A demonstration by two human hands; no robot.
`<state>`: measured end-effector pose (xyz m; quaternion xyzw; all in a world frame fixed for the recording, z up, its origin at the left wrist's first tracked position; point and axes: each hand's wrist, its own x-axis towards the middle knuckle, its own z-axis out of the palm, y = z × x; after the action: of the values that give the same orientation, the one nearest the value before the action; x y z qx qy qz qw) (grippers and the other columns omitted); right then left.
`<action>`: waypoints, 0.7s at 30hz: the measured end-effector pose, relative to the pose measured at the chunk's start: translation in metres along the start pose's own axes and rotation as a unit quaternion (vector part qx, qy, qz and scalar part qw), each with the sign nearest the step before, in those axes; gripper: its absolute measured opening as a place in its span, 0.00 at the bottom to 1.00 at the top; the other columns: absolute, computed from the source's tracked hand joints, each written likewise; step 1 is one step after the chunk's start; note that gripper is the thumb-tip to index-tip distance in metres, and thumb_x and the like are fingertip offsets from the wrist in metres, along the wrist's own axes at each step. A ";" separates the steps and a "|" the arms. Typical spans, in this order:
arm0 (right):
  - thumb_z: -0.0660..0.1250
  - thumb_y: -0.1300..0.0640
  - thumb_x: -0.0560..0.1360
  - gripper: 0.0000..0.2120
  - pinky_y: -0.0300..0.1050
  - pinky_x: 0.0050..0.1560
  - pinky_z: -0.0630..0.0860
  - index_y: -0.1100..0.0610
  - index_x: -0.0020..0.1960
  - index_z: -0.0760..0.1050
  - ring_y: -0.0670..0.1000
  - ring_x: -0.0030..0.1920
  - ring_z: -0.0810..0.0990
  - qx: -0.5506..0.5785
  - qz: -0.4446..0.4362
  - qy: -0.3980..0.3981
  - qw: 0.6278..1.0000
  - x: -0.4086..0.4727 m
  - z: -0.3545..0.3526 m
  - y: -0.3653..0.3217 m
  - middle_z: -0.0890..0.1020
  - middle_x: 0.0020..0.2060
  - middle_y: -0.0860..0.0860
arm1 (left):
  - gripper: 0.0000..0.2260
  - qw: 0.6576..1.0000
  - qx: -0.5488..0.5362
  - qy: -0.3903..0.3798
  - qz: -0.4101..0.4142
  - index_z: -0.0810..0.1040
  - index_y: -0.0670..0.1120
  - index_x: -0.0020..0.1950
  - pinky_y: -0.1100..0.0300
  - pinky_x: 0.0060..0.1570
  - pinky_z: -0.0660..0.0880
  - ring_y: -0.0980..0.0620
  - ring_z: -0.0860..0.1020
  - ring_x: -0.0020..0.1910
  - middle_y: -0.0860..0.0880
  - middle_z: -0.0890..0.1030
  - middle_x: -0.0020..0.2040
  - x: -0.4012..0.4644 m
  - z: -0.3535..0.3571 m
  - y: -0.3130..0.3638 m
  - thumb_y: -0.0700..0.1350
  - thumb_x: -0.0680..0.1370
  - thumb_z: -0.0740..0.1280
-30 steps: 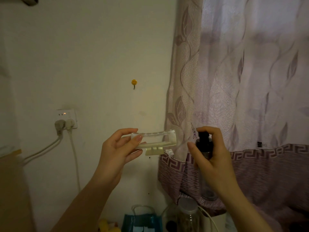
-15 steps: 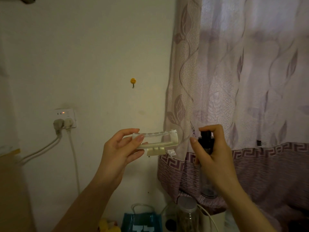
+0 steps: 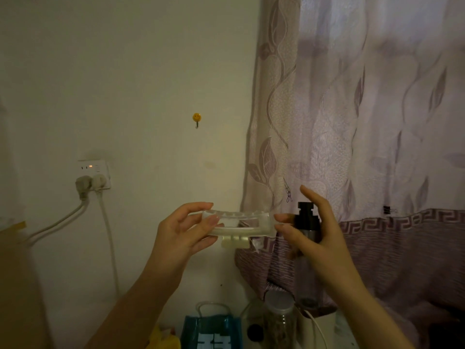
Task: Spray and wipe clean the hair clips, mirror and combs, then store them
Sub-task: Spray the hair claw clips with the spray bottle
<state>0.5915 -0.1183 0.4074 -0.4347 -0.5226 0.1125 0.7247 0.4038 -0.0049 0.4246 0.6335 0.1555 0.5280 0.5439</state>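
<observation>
both hands raised before the wall. left hand pinches the left end of a clear hair clip, held level between thumb and fingers. right hand grips a spray bottle with a black pump top, forefinger lifted off the top; its lower fingers sit just beside the clip's right end. low in view: a blue bag, contents unseen, and a lidded clear jar holding something dark. compared with half a second ago, bottle and clip are closer together and the forefinger has come up.

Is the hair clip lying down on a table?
No, the left hand holds the hair clip up in the air, next to the spray bottle.
</observation>
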 end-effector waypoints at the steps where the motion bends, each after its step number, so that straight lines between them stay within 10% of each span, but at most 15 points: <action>1: 0.73 0.56 0.62 0.34 0.42 0.38 0.80 0.43 0.66 0.67 0.50 0.44 0.83 -0.002 0.011 -0.011 1.000 -0.002 0.000 0.001 0.84 0.46 0.54 | 0.18 1.000 0.005 -0.004 -0.003 0.79 0.45 0.54 0.60 0.44 0.81 0.46 0.83 0.48 0.44 0.84 0.48 -0.002 -0.001 -0.002 0.46 0.65 0.71; 21: 0.77 0.61 0.61 0.28 0.46 0.30 0.78 0.47 0.59 0.74 0.50 0.34 0.81 -0.003 0.231 -0.130 0.964 -0.083 0.027 0.070 0.81 0.44 0.58 | 0.15 0.990 0.091 0.011 -0.110 0.78 0.47 0.57 0.64 0.36 0.79 0.50 0.84 0.41 0.48 0.85 0.44 -0.069 -0.038 -0.072 0.37 0.71 0.69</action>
<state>0.5529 -0.1137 0.3018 -0.5271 -0.4985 0.3309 0.6035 0.3721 -0.0123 0.3227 0.6535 0.2772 0.4558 0.5370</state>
